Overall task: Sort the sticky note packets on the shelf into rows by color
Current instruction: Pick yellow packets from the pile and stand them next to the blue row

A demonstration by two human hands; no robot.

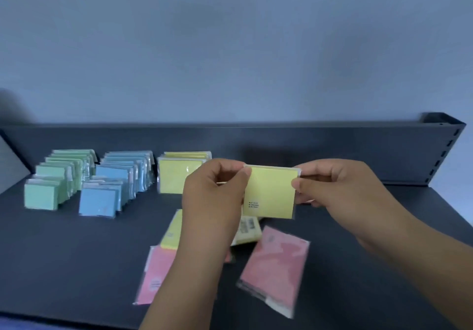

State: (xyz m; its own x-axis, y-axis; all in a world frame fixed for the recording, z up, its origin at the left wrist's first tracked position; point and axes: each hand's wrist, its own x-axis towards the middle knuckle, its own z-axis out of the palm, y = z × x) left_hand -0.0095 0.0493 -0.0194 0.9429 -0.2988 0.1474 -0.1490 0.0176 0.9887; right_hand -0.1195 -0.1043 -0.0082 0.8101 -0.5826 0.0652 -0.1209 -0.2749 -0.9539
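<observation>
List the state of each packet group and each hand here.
Yellow plastic-wrapped sticky note packet: held above the dark shelf, upright.
Left hand: pinches its left edge.
Right hand: pinches its right edge.
Green packet row: standing, sorted.
Blue packet row: standing, sorted.
Yellow packet row: standing, short.
Loose yellow packets: lying flat, unsorted.
Pink packets: lying flat, unsorted.

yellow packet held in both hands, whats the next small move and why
Probably carry the yellow packet back-left and stand it at the front of the yellow row. The left hand and right hand pinch its side edges above the shelf, and that row, next to the blue row, holds the same color.
</observation>
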